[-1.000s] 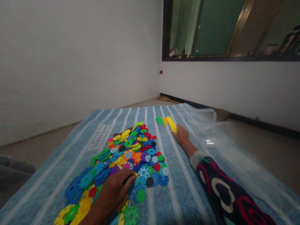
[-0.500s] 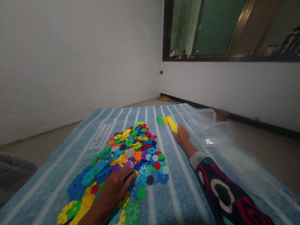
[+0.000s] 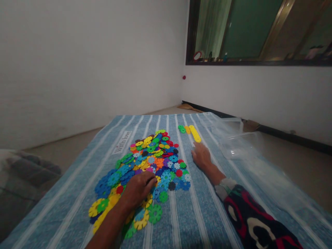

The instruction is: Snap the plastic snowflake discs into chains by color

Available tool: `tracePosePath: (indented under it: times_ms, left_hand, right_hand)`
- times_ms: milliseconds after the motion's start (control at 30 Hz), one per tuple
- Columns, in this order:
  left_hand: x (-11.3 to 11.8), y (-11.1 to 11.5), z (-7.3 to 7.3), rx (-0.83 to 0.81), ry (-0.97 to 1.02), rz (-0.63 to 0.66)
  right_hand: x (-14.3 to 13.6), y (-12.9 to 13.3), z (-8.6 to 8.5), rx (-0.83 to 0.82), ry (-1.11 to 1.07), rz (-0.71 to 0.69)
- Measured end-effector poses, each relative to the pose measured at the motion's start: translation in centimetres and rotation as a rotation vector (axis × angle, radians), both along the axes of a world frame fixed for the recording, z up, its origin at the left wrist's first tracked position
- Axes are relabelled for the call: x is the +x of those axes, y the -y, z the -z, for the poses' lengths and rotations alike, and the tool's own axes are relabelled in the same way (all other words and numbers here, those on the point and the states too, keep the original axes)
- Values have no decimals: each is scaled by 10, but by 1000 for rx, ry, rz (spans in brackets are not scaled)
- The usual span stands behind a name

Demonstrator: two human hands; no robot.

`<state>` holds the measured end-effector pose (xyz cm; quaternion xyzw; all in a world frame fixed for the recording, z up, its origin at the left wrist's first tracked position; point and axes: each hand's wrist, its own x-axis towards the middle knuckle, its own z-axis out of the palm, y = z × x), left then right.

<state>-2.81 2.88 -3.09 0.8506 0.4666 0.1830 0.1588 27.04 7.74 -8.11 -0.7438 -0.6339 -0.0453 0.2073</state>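
Observation:
Flat notched discs of many colours lie in a long pile on a blue striped cloth. Over the pile's near part is my left hand, its fingers curled down by a yellow disc; whatever they pinch is too small to make out. Beyond the pile, a yellow row of overlapping discs lies beside an orange group and a green group. My right hand rests just on the near side of the yellow row, fingers apart and nothing seen in them.
Clear plastic containers stand on the cloth's right side. A "With love" label is on the cloth left of the pile. Grey fabric shows at the left edge. Walls and a window are behind.
My right hand has drawn back from the near end of the yellow row. My left hand remains over the pile. The whole view has shifted slightly.

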Motion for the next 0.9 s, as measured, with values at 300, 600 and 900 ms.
tracePosePath:
  times_ms: [300,600,900]
  left_hand:
    - [2,2,-1,6,-65,32]
    - [-4,-5,12,100,-96,-32]
    - [-15,-11,13,178,-70,-136]
  right_hand:
    - [-51,27,3,79,-34,-380]
    - [-45,28,13,184,-141,-456]
    - [-40,28,14,138,-119,-500]
